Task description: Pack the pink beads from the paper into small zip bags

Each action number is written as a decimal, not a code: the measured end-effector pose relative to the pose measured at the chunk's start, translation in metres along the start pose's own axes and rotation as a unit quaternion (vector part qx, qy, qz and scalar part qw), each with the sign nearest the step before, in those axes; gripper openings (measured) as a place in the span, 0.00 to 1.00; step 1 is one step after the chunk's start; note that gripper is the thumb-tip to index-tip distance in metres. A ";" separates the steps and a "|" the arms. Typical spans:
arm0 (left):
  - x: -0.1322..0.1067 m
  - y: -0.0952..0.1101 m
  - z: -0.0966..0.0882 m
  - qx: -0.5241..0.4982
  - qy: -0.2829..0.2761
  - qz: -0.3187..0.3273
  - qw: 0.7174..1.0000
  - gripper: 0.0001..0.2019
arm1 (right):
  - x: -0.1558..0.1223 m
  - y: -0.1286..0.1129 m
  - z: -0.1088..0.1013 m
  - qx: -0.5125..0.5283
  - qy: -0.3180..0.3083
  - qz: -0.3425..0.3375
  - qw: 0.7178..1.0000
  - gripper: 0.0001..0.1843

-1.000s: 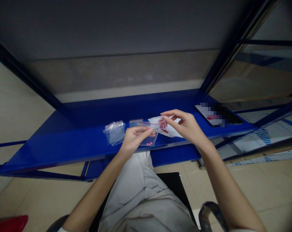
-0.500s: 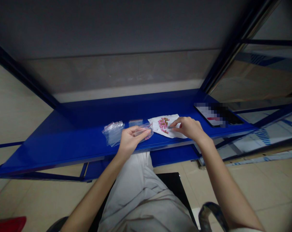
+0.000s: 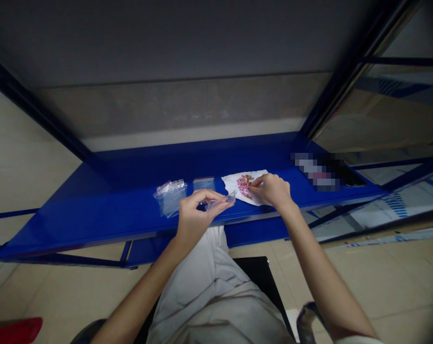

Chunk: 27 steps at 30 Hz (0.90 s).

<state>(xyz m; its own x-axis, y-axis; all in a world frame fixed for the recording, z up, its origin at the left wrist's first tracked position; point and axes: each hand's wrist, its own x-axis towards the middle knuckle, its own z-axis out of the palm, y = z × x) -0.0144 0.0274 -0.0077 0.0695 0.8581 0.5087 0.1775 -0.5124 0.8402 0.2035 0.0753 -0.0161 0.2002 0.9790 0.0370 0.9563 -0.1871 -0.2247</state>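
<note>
My left hand (image 3: 198,210) pinches a clear plastic zip bag (image 3: 221,200) near the front edge of the blue shelf. Just right of the bag, a white sheet of paper (image 3: 232,181) carries a small heap of pink pills (image 3: 244,183) and several brown-gold capsules (image 3: 248,178). My right hand (image 3: 273,188) reaches onto the paper, thumb and forefinger closed together at the heap's right side. Whatever those fingertips hold, if anything, is too small to make out. Behind my left hand lies a clear bag with a dark top edge (image 3: 204,184).
Several clear zip bags (image 3: 171,197) are fanned out on the blue shelf (image 3: 105,191) to the left. At the right end lies a dark flat object (image 3: 352,174), partly blurred out. Blue metal posts (image 3: 331,91) rise on both sides, with a grey panel (image 3: 180,43) behind.
My right hand has moved left onto the heap, its fingertips now down at the pills. My left hand has turned the bag and brought its end closer to the paper.
</note>
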 end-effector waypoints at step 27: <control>-0.002 0.000 0.004 0.172 -0.010 0.071 0.983 0.02 | -0.073 -0.040 -0.073 0.284 0.035 -0.275 0.918 0.06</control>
<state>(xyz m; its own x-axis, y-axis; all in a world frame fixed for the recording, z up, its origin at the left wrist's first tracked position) -0.0105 0.0260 -0.0089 0.1357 0.7814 0.6090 0.4855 -0.5883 0.6467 0.1667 0.0055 0.0614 -0.2483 0.9014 0.3546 0.6554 0.4259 -0.6238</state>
